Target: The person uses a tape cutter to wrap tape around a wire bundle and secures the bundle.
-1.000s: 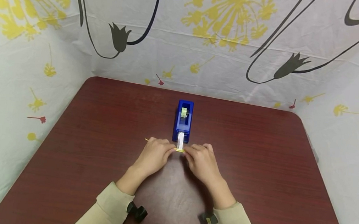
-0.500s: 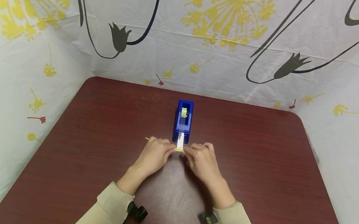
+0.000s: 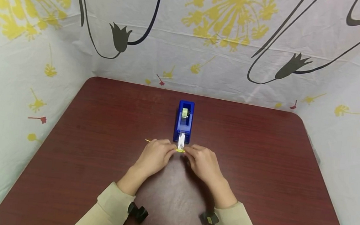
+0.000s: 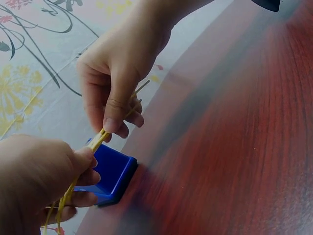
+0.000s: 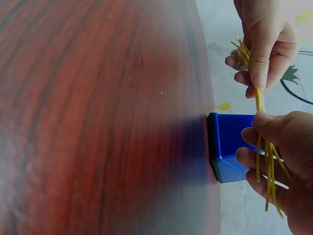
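Observation:
A bundle of thin yellow strands [image 3: 180, 150] spans the gap between both hands. My left hand [image 3: 154, 154] pinches it from the left between thumb and fingers. From the right, my right hand [image 3: 203, 163] pinches the same bundle. Loose strand ends hang below the right fingers in the right wrist view, and others stick out past the left hand. A strip of clear tape [image 3: 181, 140] runs from the blue tape dispenser [image 3: 183, 128] down to the strands and appears to touch them. Fingers hide much of the bundle.
The dispenser carries a small tape roll [image 3: 184, 112] and stands upright near the table's far side. The dark red wooden table [image 3: 118, 121] has rounded back corners. A white patterned cloth [image 3: 174, 26] borders it at the back and sides.
The right hand's outer fingers have dropped slightly, so the fingertip raised at its far side no longer sticks up. The left hand, strands and dispenser stay nearly still.

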Demonstrator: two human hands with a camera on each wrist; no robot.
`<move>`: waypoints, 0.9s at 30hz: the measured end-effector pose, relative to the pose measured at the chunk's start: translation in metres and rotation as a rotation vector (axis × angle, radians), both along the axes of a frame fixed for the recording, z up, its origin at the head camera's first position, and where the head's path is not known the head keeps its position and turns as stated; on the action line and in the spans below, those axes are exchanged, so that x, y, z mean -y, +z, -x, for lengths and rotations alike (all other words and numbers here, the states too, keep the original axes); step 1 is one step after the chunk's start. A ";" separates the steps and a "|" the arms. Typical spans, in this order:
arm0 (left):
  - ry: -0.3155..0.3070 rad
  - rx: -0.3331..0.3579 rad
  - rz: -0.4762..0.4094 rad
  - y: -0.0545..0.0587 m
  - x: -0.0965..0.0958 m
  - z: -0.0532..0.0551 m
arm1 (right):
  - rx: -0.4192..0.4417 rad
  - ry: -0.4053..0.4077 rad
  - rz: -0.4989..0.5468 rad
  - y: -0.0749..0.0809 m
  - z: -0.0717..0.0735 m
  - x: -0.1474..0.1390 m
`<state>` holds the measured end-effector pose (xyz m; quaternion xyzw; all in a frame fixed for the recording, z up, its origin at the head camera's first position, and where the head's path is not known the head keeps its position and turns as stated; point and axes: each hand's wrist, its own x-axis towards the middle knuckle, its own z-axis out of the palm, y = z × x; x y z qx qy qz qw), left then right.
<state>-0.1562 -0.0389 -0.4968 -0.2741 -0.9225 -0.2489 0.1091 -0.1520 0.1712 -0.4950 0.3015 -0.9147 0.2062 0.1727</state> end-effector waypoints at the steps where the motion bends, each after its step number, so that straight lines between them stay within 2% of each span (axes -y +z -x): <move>1: -0.001 0.008 0.002 0.001 0.000 0.000 | -0.007 0.001 0.001 0.000 0.000 0.000; 9: -0.008 0.024 0.019 0.003 0.000 0.000 | -0.033 0.003 -0.002 0.000 0.001 0.000; 18: -0.010 0.009 0.016 0.002 0.000 0.002 | 0.041 -0.011 -0.020 0.004 0.000 0.000; 22: -0.013 0.011 0.008 0.000 0.000 0.002 | 0.024 -0.009 0.002 0.002 0.001 0.000; 27: -0.012 0.046 -0.002 0.002 -0.001 0.002 | -0.008 -0.023 0.026 -0.001 0.001 0.001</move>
